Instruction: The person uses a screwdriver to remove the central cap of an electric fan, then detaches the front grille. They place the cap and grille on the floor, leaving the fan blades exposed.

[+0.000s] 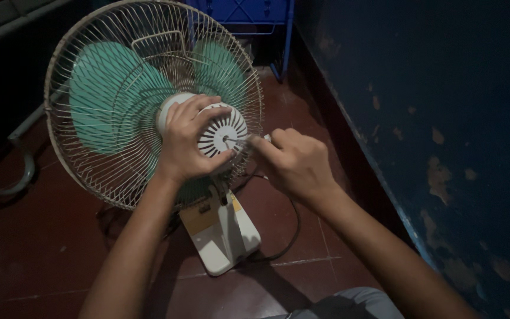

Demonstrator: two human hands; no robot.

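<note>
A table fan (149,106) with a wire cage and green blades stands on the dark red floor, its back turned toward me. My left hand (187,139) wraps around the white slotted motor housing (225,131) at the rear of the fan. My right hand (293,162) grips a thin screwdriver (249,140), its tip touching the centre of the housing. The fan's white base (222,236) sits just below my hands.
A black power cord (293,227) loops on the floor right of the base. A dark blue wall (444,118) with peeling paint runs along the right. A blue metal frame (261,23) stands behind the fan, a grey pipe (19,171) curves at left.
</note>
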